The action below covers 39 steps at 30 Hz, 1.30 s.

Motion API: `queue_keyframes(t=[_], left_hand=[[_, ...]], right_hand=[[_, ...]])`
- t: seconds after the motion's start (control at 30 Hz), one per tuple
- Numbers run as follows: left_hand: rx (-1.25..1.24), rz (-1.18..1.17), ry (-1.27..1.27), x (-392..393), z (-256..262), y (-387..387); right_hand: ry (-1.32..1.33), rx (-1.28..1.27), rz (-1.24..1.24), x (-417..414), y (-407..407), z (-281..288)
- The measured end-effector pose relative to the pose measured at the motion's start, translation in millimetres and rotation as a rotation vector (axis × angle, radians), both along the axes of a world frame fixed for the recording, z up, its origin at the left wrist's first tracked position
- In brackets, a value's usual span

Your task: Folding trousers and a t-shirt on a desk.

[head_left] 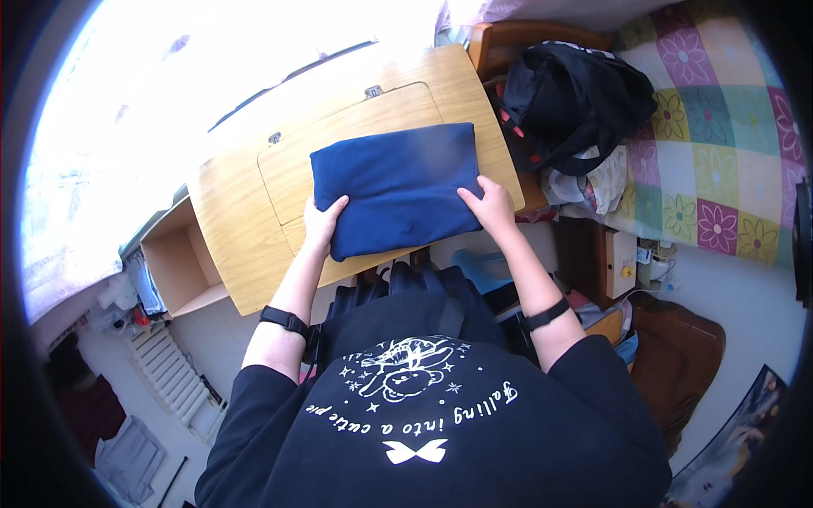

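A folded dark blue cloth [400,187], roughly rectangular, lies on a light wooden desk [241,222] before me. My left hand [324,221] grips its left edge, thumb on top and the other fingers out of sight at the side. On the opposite edge, my right hand [489,204] holds the cloth the same way, thumb and a finger showing. Small creases run across the cloth's near half. Its front left corner reaches close to the desk's near edge.
A black backpack [571,101] rests at the right on a wooden chair [540,35]. Beyond it is a bed with a checked flower-print cover [705,133]. Two metal hinges [373,93] are set in the desktop. An open wooden compartment [184,260] stands left of the desk, near a white radiator [168,371].
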<state>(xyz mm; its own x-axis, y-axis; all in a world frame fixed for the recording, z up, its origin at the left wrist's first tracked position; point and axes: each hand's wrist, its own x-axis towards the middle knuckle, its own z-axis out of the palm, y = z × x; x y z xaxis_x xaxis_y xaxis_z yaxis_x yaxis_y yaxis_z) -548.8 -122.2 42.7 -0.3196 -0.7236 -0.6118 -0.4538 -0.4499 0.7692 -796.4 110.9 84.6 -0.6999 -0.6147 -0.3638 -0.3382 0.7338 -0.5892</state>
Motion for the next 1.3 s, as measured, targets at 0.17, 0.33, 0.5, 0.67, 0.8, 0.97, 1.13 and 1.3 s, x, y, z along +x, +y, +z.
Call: queue_keyframes(t=[0.17, 0.33, 0.5, 0.67, 0.8, 0.97, 1.13, 1.3], left_hand=[[-0.047, -0.064, 0.043, 13, -5, -1], [-0.121, -0.114, 0.064, 10, -15, -2], [-0.12, -0.105, -0.046, -4, 8, 4], [-0.213, -0.121, -0.142, 12, -4, 9], [-0.189, -0.167, 0.147, 1, 25, -29], [-0.715, -0.501, -0.274, -9, 150, -104], [-1.055, -0.648, -0.661, -16, 269, -62], [-1.664, -0.725, -0.518, 10, 232, -15]], right_hand=[[0.177, -0.328, -0.006, 31, -3, 32], [0.188, -0.277, -0.218, 30, 1, 15], [0.552, 0.2, -0.291, 32, 30, -22], [0.44, -0.071, -0.273, 76, 27, 8], [0.238, -0.246, -0.309, 90, 27, 27], [0.198, -0.41, -0.231, 79, 20, 47], [0.193, -0.453, -0.21, 78, 11, 57], [0.122, -0.447, -0.109, 85, 3, 54]])
